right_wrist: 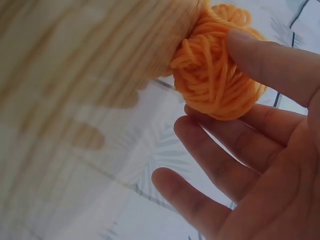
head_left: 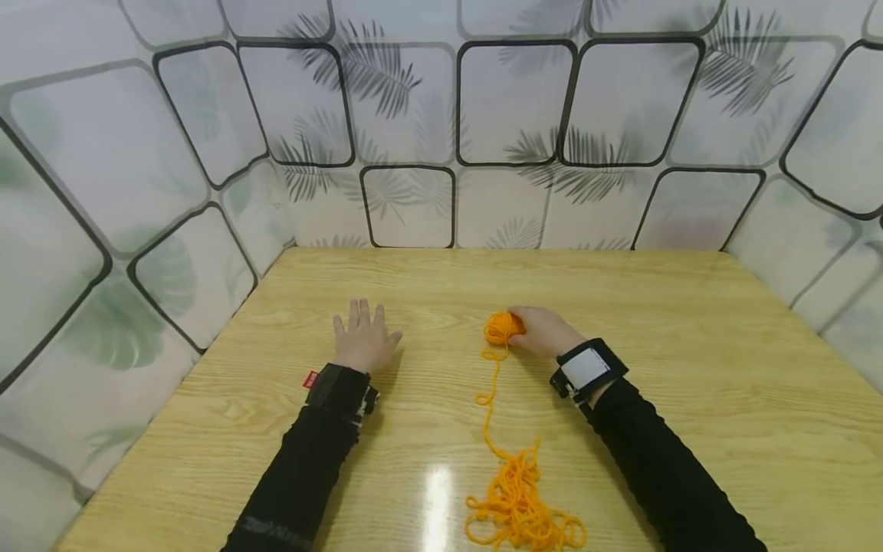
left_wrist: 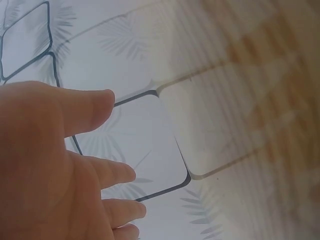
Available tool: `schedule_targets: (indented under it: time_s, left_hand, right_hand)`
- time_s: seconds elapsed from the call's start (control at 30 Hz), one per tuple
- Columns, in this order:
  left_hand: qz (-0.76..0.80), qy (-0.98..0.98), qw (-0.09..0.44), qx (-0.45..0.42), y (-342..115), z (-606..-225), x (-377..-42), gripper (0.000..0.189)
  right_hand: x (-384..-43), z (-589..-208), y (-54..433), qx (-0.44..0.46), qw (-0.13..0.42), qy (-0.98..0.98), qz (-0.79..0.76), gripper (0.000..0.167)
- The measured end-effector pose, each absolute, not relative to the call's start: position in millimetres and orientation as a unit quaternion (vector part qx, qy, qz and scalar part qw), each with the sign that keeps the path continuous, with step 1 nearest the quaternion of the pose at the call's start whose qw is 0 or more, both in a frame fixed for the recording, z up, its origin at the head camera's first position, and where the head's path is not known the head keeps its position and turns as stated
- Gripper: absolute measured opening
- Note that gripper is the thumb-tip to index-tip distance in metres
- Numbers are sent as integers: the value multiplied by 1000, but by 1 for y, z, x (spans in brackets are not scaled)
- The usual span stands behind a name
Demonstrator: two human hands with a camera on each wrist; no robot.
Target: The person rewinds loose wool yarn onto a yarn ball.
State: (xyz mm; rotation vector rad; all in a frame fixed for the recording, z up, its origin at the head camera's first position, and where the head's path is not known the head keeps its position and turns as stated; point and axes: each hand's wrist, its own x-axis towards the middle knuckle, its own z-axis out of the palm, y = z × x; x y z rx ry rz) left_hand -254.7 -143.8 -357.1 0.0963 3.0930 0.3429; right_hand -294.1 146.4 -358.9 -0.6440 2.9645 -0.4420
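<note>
An orange ball of yarn (head_left: pixel 501 328) is on the far half of the table, right of centre. My right hand (head_left: pixel 546 331) holds it from the right; in the right wrist view the thumb (right_wrist: pixel 272 65) presses one side and fingers lie against the other. From the ball a loose strand (head_left: pixel 492 399) runs toward me into a tangled heap of orange yarn (head_left: pixel 519 502). My left hand (head_left: pixel 366 339) is over the table to the left, fingers spread and nothing in it. The left wrist view shows its thumb (left_wrist: pixel 90 107) and fingers extended, away from the yarn.
The light wood table (head_left: pixel 414 284) reaches back to a wall covering (head_left: pixel 507 100) with dark outlined squares and leaf prints. The same covering rises along the left and right sides. A black band with a device (head_left: pixel 589 369) is on the right wrist, another (head_left: pixel 338 389) on the left.
</note>
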Motion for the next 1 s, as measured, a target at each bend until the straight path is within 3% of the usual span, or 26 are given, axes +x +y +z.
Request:
schedule_targets:
  time_s: [0.37,0.7,0.87,1.0]
  left_hand:
    - [108,993,16,36,-140,-358,-253,64]
    - [111,993,17,41,-140,-361,-253,64]
    - [140,986,0,94,-136,-356,-257,63]
    - [249,952,9,176,-120,-346,-252,63]
  right_hand:
    - [-291,-364,151,-188,32,965,-180,44]
    - [-278,-347,158,-233,8,938,-257,42]
    - [-265,-322,158,-258,5,919,-298,45]
    - [-253,-304,157,-275,-5,907,-320,48]
